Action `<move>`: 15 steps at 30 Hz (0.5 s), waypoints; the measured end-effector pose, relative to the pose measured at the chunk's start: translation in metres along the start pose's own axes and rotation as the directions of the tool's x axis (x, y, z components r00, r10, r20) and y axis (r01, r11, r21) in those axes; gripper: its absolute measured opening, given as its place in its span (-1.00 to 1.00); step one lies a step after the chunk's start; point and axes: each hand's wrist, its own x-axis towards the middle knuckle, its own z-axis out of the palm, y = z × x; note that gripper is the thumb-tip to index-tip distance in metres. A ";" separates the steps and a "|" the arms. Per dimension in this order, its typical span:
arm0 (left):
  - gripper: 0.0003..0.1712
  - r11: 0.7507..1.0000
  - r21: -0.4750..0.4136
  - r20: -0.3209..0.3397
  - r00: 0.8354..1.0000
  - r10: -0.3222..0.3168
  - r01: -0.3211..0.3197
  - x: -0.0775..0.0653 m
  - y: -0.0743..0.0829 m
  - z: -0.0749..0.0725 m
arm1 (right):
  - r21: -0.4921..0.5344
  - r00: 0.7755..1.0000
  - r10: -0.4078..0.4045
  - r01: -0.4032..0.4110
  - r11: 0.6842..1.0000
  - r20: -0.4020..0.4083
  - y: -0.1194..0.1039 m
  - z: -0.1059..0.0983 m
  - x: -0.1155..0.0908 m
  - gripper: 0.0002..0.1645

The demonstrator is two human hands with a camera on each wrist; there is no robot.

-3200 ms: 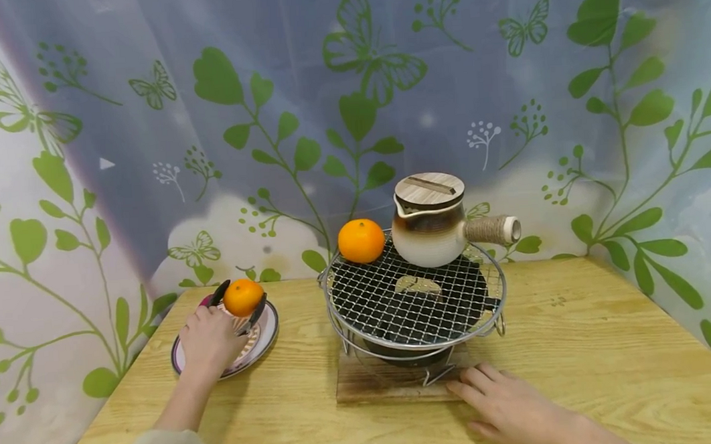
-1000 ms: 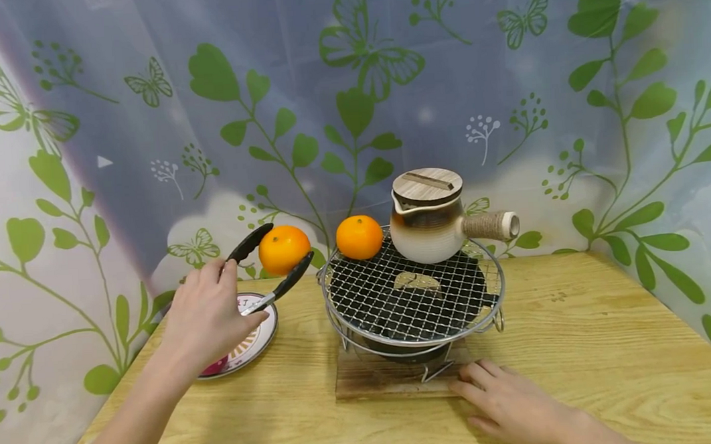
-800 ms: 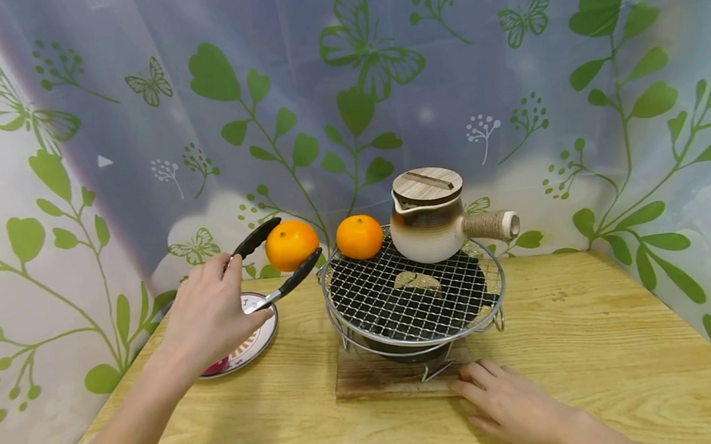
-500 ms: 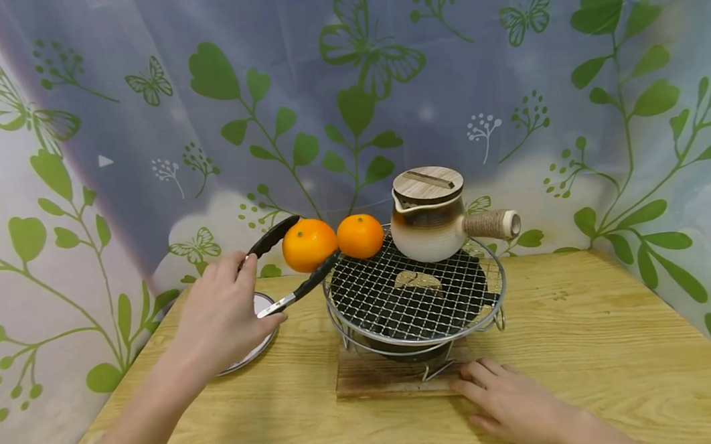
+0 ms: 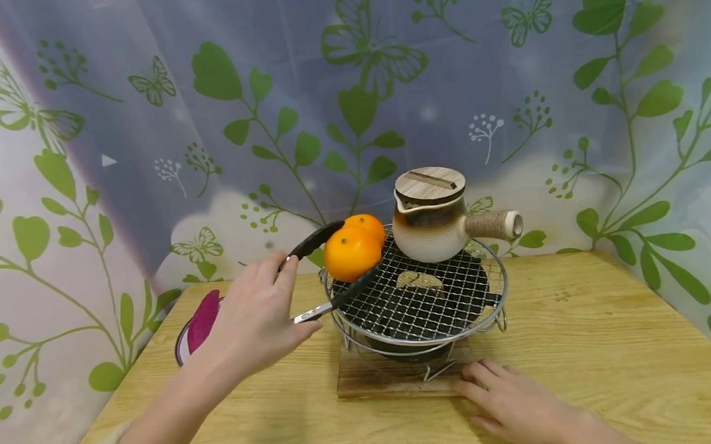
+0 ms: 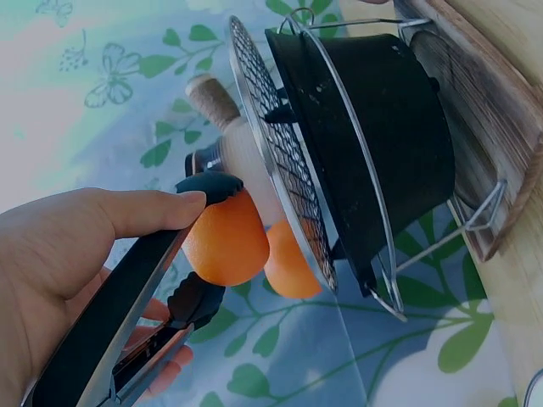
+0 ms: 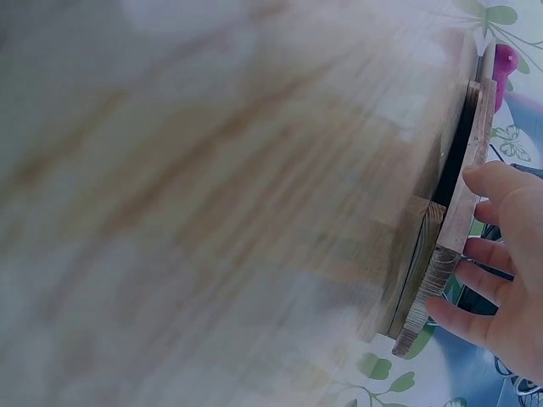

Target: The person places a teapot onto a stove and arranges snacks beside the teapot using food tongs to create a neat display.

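Note:
My left hand (image 5: 260, 317) grips a pair of black-tipped metal tongs (image 6: 106, 326). Between the tong tips sits a mandarin (image 5: 351, 254), held at the left part of the round wire grill (image 5: 435, 315). It partly covers a second mandarin (image 5: 368, 224) on the mesh; in the left wrist view the two overlap. In the head view my right hand (image 5: 512, 401) rests at the front right corner of the grill's wooden base (image 5: 394, 382). Its relaxed fingers touch the base's edge, as the right wrist view also shows.
A ceramic pot (image 5: 430, 235) with a wooden lid and a rope-wrapped handle stands at the back of the mesh. On the left, behind my forearm, a plate (image 5: 182, 348) carries a magenta elongated thing (image 5: 204, 320). A patterned curtain (image 5: 263, 66) hangs behind the table.
My left hand has lifted the mandarin off the plate with the tongs and carried it right, over to the grill beside the other mandarin. The right hand has stayed in place.

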 end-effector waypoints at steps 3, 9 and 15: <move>-0.01 1.000 -0.007 0.010 1.000 0.015 -0.015 0.004 0.005 0.003 | -0.002 1.000 -0.002 0.002 1.000 0.002 0.001 0.000 0.000 -0.44; -0.02 0.998 -0.005 0.005 0.998 0.069 -0.069 0.011 0.014 0.009 | -0.010 1.000 -0.024 0.024 1.000 -0.019 0.002 0.000 0.001 -0.43; 0.01 0.996 0.011 0.022 0.996 0.089 -0.089 0.014 0.020 0.015 | -0.015 0.999 -0.033 0.033 0.999 -0.029 0.002 0.000 0.001 -0.42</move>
